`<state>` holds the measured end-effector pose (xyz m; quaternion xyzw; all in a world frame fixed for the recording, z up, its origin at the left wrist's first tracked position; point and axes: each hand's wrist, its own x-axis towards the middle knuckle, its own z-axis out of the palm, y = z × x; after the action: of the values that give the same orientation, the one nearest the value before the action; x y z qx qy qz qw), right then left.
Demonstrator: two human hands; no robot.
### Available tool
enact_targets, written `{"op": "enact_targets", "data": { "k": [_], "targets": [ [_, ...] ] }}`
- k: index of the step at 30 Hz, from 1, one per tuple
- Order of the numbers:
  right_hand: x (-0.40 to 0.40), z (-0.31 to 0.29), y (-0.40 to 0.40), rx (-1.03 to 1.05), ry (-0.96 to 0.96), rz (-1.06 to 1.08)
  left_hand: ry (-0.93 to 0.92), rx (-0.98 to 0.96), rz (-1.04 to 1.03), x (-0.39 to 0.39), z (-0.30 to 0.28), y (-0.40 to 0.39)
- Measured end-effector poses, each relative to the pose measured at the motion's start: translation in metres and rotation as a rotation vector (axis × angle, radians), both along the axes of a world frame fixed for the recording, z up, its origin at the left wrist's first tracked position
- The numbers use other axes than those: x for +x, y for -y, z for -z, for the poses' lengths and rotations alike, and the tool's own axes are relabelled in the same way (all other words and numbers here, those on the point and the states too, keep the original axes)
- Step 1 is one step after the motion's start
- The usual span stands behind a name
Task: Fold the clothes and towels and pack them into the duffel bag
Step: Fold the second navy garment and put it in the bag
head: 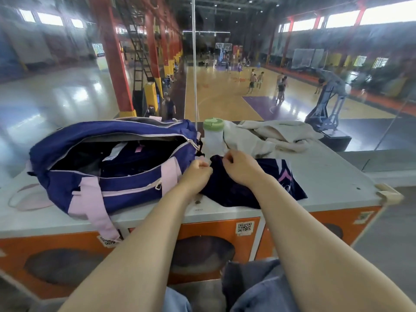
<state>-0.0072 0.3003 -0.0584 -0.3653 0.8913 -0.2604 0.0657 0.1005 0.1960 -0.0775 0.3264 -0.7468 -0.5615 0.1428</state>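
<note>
Both the left hand [198, 171] and right hand [236, 164] pinch the dark navy garment [247, 188] (pink-trimmed) right of the open purple-and-pink fabric duffel bag [108, 158].

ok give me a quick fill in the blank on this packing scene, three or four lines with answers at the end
1. Both hands, the left hand and the right hand, pinch the edge of a dark navy ____.
2. The duffel bag lies on the grey counter with its top zipper ____.
3. The bottle between the bag and the beige cloth has a ____ lid.
4. The bag's straps are ____ in colour.

Missing words: garment; open; green; pink
</note>
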Motion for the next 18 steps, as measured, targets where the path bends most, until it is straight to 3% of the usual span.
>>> {"op": "enact_targets", "data": {
  "k": [4, 7, 13, 18],
  "targets": [
    [-0.017, 0.006, -0.011, 0.024, 0.121, 0.094, 0.135, -0.094, -0.002, -0.006, 0.014, 0.004],
    [-0.018, 0.014, -0.005, 0.227, 0.154, 0.087, 0.187, -0.138, -0.013, -0.014, 0.019, 0.006],
    [-0.018, 0.032, 0.001, 0.447, 0.131, -0.058, 0.267, -0.389, -0.003, -0.025, 0.024, 0.002],
    [-0.020, 0.032, -0.004, 0.457, 0.166, -0.193, 0.337, -0.376, 0.075, -0.028, 0.028, 0.011]
  ]
}}
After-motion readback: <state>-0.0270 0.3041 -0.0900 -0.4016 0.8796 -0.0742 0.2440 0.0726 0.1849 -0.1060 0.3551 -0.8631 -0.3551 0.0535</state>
